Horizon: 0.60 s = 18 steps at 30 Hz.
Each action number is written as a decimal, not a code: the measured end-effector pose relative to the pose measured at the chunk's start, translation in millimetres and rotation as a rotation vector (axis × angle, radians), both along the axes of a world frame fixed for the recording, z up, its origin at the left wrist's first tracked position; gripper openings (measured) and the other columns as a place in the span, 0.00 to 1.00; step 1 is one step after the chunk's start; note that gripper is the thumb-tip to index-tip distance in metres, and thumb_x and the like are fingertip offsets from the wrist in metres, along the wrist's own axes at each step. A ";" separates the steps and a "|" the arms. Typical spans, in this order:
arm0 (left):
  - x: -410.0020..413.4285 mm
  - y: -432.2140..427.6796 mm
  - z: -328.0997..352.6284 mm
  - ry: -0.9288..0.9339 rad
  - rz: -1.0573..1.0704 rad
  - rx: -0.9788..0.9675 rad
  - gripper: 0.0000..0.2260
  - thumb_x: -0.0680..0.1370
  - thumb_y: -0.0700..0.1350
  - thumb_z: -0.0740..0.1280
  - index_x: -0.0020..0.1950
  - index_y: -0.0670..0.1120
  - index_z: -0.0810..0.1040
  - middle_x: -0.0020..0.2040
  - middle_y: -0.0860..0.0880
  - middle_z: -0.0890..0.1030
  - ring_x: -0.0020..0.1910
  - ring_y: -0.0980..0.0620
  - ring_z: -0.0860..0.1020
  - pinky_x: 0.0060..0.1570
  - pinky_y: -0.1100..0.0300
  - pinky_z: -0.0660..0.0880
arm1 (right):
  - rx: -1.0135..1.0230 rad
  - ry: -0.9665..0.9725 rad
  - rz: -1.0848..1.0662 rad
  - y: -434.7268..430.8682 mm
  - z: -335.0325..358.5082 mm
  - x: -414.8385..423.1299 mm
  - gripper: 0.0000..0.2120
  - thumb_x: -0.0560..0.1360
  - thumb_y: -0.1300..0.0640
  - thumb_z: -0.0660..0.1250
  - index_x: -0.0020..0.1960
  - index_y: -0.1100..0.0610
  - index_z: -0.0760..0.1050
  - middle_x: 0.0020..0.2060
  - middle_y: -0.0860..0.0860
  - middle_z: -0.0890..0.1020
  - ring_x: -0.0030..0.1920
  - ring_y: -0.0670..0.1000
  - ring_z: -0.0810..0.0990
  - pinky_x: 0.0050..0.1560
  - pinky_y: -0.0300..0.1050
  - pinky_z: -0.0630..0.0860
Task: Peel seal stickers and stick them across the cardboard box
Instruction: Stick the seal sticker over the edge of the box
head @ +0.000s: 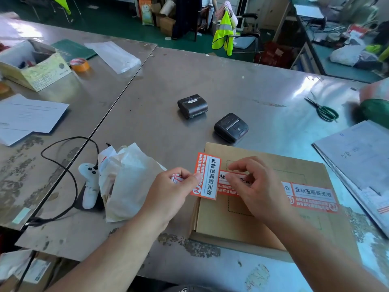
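Scuffed metal desk (168,81) is carrying everything, and the action is sitting right at its near side. The seal sticker (207,175), orange with a white panel, is standing upright in the air over the left edge of the cardboard box (242,224). The left hand (174,186) is pinching it by its lower left edge, thumb on the face, with a scrap of red-and-white strip tucked in the palm. It is looking thin, light and floppy, and likely tacky once peeled, so I'd be taking it by a corner or short edge and keeping the glue side off the skin. The right hand (250,182) is hovering just beside it, its fingers (233,182) curling down over another sticker (228,191) already lying on the box top; whether they are pinching or only pressing, I cannot tell. A 3rd sticker (313,197) is lying at the box's right edge. Moving outward, crumpled white paper (130,182) is lying left of the box with a white scanner (90,182) beside that, 2 black printers (192,105) are sitting beyond, and green scissors (325,111) are resting far right.
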<state>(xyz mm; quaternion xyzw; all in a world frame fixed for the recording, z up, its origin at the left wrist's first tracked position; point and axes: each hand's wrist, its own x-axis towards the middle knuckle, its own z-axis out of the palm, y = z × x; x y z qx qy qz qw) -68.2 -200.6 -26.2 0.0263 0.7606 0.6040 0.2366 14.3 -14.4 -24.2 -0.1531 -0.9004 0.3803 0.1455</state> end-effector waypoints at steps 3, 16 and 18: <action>0.2 1.9 -0.7 0.041 0.015 -0.035 0.11 0.74 0.48 0.72 0.35 0.43 0.79 0.31 0.53 0.82 0.30 0.58 0.75 0.31 0.68 0.67 | 0.033 -0.025 0.022 0.4 -1.3 0.0 0.07 0.73 0.54 0.75 0.48 0.46 0.80 0.47 0.39 0.78 0.46 0.36 0.76 0.44 0.25 0.68; -0.6 2.3 -3.9 0.019 0.078 -0.034 0.11 0.75 0.45 0.71 0.36 0.40 0.78 0.31 0.54 0.83 0.29 0.61 0.78 0.31 0.70 0.69 | 0.094 -0.081 0.079 2.3 -6.5 2.5 0.09 0.72 0.47 0.75 0.51 0.45 0.81 0.50 0.41 0.76 0.51 0.44 0.76 0.48 0.26 0.66; -0.2 2.6 -5.0 0.026 0.090 -0.044 0.11 0.75 0.45 0.71 0.36 0.41 0.78 0.30 0.54 0.83 0.29 0.61 0.77 0.30 0.71 0.69 | 0.095 -0.083 0.081 2.1 -6.1 2.6 0.09 0.72 0.47 0.75 0.51 0.45 0.81 0.50 0.41 0.76 0.51 0.44 0.76 0.48 0.26 0.66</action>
